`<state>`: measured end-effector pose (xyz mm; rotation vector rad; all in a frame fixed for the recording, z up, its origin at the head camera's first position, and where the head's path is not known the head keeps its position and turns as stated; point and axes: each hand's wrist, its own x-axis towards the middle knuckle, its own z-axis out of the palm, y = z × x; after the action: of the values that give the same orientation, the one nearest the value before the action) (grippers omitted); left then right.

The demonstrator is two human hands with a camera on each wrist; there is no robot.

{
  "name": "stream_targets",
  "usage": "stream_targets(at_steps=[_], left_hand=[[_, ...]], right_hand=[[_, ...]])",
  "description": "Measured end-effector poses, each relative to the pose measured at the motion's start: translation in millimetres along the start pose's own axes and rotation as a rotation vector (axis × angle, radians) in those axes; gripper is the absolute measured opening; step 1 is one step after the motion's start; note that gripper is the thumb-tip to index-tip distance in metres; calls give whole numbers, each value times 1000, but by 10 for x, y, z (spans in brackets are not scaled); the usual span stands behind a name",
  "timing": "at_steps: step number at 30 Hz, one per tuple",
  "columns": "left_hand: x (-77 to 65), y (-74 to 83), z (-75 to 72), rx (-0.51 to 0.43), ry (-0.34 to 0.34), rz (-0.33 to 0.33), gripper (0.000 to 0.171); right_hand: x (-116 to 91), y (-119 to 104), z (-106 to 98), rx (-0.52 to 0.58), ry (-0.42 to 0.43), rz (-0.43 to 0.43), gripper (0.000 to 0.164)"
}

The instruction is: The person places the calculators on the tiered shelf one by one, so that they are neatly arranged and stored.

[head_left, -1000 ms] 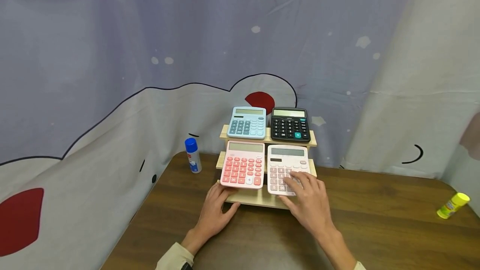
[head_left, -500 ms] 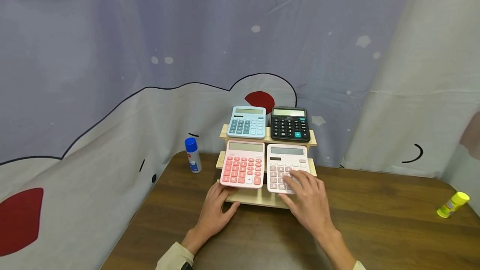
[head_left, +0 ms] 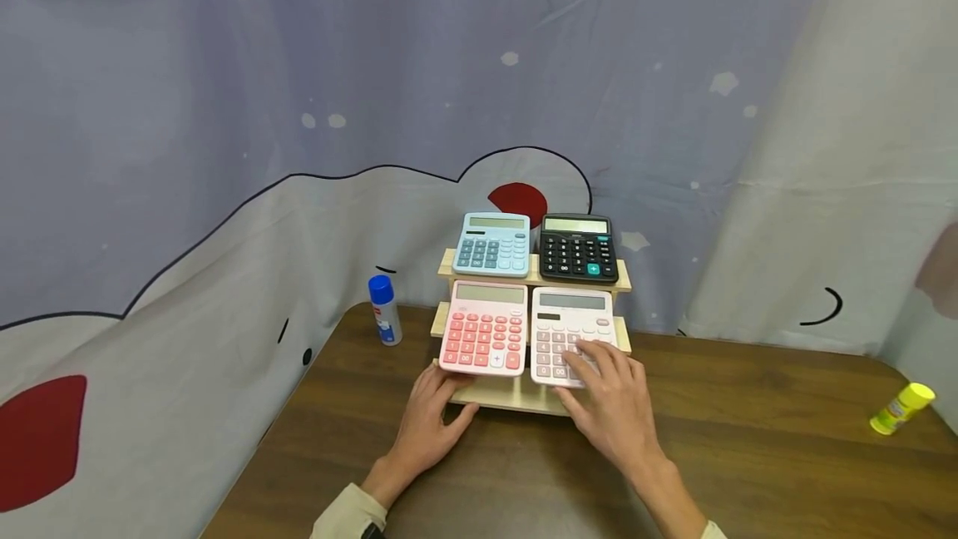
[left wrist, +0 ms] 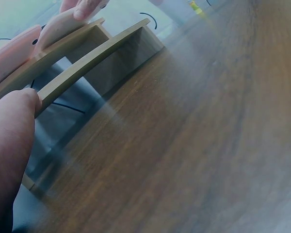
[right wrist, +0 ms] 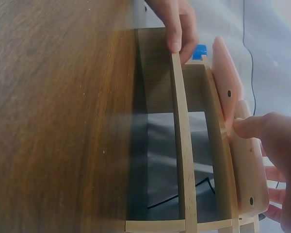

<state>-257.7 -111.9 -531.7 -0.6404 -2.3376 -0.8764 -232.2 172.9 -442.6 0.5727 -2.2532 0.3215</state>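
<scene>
A wooden tiered rack (head_left: 509, 394) carries a pale pink-white calculator (head_left: 572, 318) and a pink calculator (head_left: 490, 318) side by side on its middle tier. My right hand (head_left: 615, 402) holds the pale calculator, with fingertips over its keys and the thumb at its lower edge; the right wrist view shows that thumb against the underside. At the rack's lower left, my left hand (head_left: 432, 421) grips the bottom board's front edge. In the left wrist view the left thumb (left wrist: 24, 99) lies on that edge. The pink calculator partly covers the left fingertips.
On the top tier sit a light blue calculator (head_left: 492, 244) and a black calculator (head_left: 579, 248). A blue-capped bottle (head_left: 385, 311) stands left of the rack. Far right on the brown table (head_left: 748, 439) is a yellow glue stick (head_left: 901, 408). A patterned curtain (head_left: 299, 106) hangs behind.
The pale calculator has shifted very slightly left and back toward the rack, and my right hand has moved with it. My left hand stays in place.
</scene>
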Motion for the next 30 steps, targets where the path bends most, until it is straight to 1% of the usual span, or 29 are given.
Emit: stream_targets(at_steps=[8,11,15,21,26,30], left_hand=[[-4,-46,-4,1,15,5,34],[-27,-53,-3,2,5,-8,34],[-44,-52,-24,-2,-13,-29,33],[-18,-74,-15,3,14,3,33],[-40,-74,-35,-3,10,-9,33],[-22,-73,-44,-5,9,-15,33]], right_hand=[[11,-20,42,19,-15,17,47],[3,-30,47,26,-26,23,46],[0,-35,56,40,-18,15,47],[20,-31,54,41,-22,20,47],[8,-61,69,43,-33,33,45],[21,-57,78,41,-25,29,46]])
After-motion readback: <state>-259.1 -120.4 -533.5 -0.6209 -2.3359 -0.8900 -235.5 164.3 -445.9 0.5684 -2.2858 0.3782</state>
